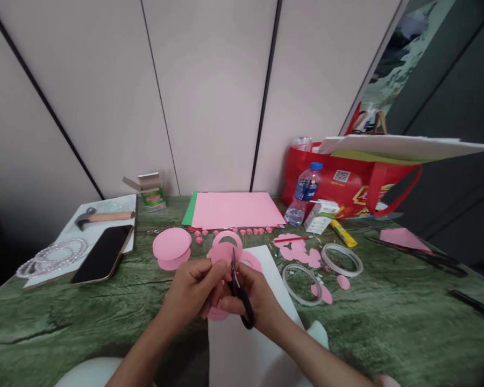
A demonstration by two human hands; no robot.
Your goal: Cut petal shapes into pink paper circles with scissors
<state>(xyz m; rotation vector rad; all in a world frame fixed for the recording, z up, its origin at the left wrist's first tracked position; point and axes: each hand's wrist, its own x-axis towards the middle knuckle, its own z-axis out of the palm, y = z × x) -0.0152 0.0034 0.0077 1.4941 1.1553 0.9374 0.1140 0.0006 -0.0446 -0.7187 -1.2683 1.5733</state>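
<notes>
"Pink paper point(225, 251) is held up at the middle of the table point(76, 322). By what is it gripped?"

"By the left hand point(199, 285), whose thumb and fingers are pinched together on its near edge. It is raised off the surface, presumably so that the edge can be reached by blades from below."

"And the scissors point(236, 287)?"

"They are clasped in the right hand point(250, 287), with the fingers curled round the black handles. The blades are pointed up and away from the body, beside the left fingertips. Whether they are parted cannot be told."

"Why are the hands held so close?"

"Small work is probably steadied that way: the paper is borne by one hand, the blades are guided by the other."

"What is laid around them?"

"Beneath, a white sheet point(262, 349) is spread; a pink ring point(257, 262) is seen just beyond the hands. Discs point(170, 243) are stacked to the left, perhaps so that like shapes are grouped. Offcuts point(292, 252) are scattered to the right, near the tape rolls point(357, 269)."

"And the phone point(102, 255) and hammer point(111, 216)?"

"Both are placed well apart on the far left, likely so that the elbows are not hindered."
</notes>
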